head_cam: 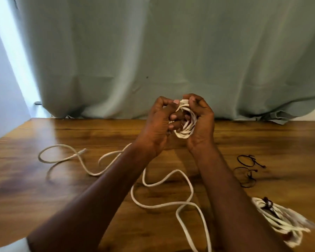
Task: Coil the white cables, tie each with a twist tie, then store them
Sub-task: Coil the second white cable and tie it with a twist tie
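White cable coil (185, 122) is held above the wooden table (44, 179), between both hands. Right hand (201, 124) is curled round the loops from outside. Left hand (158, 128) is curled too, fingers tucked into the coil's middle. Loose cable (160, 182) is trailed in slack bends across the table toward the near edge and off to the left.

Judged step: winding, well short of done. Loops are best kept even and pinched at one spot while slack is fed in by the other hand. Kinks in the tail should be shaken out before each turn.

Black twist ties (247, 168) are lying near, right of the forearm. A tied bundle (280, 220) is already set at the table's near right.
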`<action>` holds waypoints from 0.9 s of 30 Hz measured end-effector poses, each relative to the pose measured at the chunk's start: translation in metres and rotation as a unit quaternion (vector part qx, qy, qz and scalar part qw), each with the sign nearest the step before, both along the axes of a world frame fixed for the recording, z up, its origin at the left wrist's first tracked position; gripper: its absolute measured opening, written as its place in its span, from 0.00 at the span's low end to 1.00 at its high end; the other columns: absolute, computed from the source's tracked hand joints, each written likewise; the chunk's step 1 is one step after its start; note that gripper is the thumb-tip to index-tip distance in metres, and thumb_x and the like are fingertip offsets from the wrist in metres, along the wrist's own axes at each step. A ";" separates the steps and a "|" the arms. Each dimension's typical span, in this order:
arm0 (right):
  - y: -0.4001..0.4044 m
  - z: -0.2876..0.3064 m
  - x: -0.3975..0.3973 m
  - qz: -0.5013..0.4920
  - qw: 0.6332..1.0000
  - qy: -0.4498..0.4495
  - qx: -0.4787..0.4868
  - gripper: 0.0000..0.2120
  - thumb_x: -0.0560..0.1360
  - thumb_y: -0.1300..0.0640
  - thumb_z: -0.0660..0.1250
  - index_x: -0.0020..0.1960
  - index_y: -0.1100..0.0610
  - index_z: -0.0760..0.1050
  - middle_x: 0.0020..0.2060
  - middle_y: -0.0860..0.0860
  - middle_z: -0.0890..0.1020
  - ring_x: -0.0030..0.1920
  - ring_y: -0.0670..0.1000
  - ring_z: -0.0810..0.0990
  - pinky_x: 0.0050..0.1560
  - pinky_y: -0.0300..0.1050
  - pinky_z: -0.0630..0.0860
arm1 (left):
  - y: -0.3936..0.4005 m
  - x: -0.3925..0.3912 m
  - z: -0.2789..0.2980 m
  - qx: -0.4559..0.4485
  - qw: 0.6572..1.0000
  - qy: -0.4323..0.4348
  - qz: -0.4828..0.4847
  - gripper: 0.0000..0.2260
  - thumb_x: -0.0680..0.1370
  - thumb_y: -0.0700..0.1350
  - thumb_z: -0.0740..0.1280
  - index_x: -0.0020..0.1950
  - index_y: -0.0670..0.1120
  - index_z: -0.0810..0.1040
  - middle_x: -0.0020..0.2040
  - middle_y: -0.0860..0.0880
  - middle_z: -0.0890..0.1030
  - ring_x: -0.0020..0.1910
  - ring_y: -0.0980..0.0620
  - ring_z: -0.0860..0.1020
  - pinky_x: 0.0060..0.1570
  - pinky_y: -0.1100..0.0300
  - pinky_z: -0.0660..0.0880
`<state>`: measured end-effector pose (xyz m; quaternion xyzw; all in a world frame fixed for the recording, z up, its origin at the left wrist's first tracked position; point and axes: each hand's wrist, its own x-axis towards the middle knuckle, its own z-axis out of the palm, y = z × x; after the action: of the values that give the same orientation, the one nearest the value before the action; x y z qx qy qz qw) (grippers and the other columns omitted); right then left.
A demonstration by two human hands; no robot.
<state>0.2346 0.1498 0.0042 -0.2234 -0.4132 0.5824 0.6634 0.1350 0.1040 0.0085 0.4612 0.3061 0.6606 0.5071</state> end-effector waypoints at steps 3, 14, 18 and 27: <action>0.011 -0.003 0.013 -0.115 0.987 -0.113 -0.002 0.05 0.72 0.57 0.71 0.39 0.55 0.84 0.38 0.57 0.84 0.42 0.57 0.81 0.46 0.50 0.76 | 0.012 0.010 -0.020 -0.008 1.000 -0.023 -0.016 0.08 0.86 0.43 0.63 0.47 0.48 0.68 0.31 0.52 0.68 0.24 0.57 0.63 0.35 0.55 0.59; 0.019 0.000 0.078 -0.362 0.641 -0.669 -0.102 0.16 0.76 0.51 0.68 0.60 0.57 0.76 0.65 0.61 0.77 0.67 0.66 0.73 0.68 0.61 0.71 | 0.009 0.042 -0.062 -0.050 0.994 0.088 -0.035 0.06 0.86 0.40 0.64 0.51 0.45 0.68 0.29 0.51 0.70 0.23 0.57 0.64 0.28 0.60 0.61; 0.038 -0.023 0.111 -0.379 0.600 -0.678 -0.195 0.24 0.67 0.47 0.65 0.59 0.57 0.79 0.64 0.64 0.78 0.65 0.68 0.76 0.66 0.63 0.73 | 0.012 0.035 -0.068 -0.021 0.989 0.146 -0.017 0.06 0.86 0.39 0.63 0.50 0.44 0.68 0.29 0.53 0.72 0.24 0.60 0.67 0.25 0.64 0.62; 0.029 -0.050 0.092 -0.286 0.622 -0.708 -0.174 0.12 0.81 0.58 0.65 0.63 0.60 0.75 0.65 0.65 0.77 0.64 0.67 0.76 0.62 0.57 0.77 | 0.021 0.006 -0.064 0.011 0.982 0.184 0.038 0.03 0.86 0.38 0.62 0.54 0.42 0.68 0.27 0.55 0.75 0.25 0.61 0.70 0.26 0.64 0.63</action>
<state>0.3266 0.1791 -0.0459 -0.7850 -0.5614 0.0864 0.2472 0.1407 0.1255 -0.0554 0.5688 0.4042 0.5861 0.4118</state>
